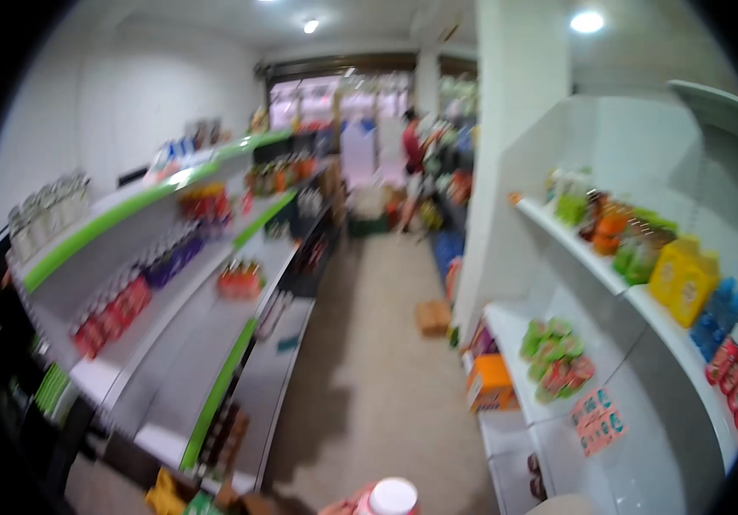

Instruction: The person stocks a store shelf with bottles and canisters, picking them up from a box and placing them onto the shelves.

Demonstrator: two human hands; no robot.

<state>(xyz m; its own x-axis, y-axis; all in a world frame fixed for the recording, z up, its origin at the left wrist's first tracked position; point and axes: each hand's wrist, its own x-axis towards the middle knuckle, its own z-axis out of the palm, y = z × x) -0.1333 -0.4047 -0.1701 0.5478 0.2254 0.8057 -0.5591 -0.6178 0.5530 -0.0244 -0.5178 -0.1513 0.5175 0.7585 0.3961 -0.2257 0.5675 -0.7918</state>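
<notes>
At the bottom edge, a pinkish bottle or jar with a wide white cap (393,496) stands upright beside the fingers of a hand, which looks like my left hand (346,506). Those fingers are closed against its left side; the rest of the hand and most of the container fall below the frame. My right hand cannot be made out. A pale beige rounded shape (562,505) shows at the lower right, too cut off to name.
Green-edged shelving (214,399) with several bottles lines the left. White shelves (515,369) on the right carry yellow jugs (685,281) and green-and-red packs (553,356). A cardboard box (431,318) sits on the aisle floor (369,378). Farther along, a person (412,159) stands.
</notes>
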